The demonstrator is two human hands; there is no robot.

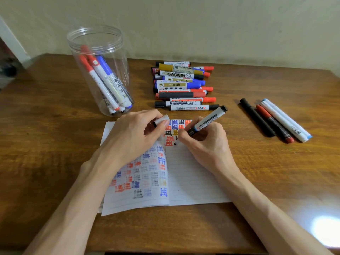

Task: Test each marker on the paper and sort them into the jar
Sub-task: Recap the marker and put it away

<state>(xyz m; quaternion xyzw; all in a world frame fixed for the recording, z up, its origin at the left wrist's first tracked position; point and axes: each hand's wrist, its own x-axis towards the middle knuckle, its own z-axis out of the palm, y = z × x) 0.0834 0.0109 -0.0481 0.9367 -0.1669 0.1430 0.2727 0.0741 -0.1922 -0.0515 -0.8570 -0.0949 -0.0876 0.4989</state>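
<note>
Head cam, mid-test. The jar [99, 70] sits just beyond the left hand [132, 137], which pinches what looks like the cap [161, 120] while resting on the paper [191, 173]. The right hand [206, 142] grips a black marker [207, 120] pen-style, tip touching the page. Next, I'd guess: scribble, recap, drop it in the jar.

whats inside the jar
Red- and blue-capped markers lean inside the jar. They overlap, so their count, and anything behind them, cannot be told.
</note>
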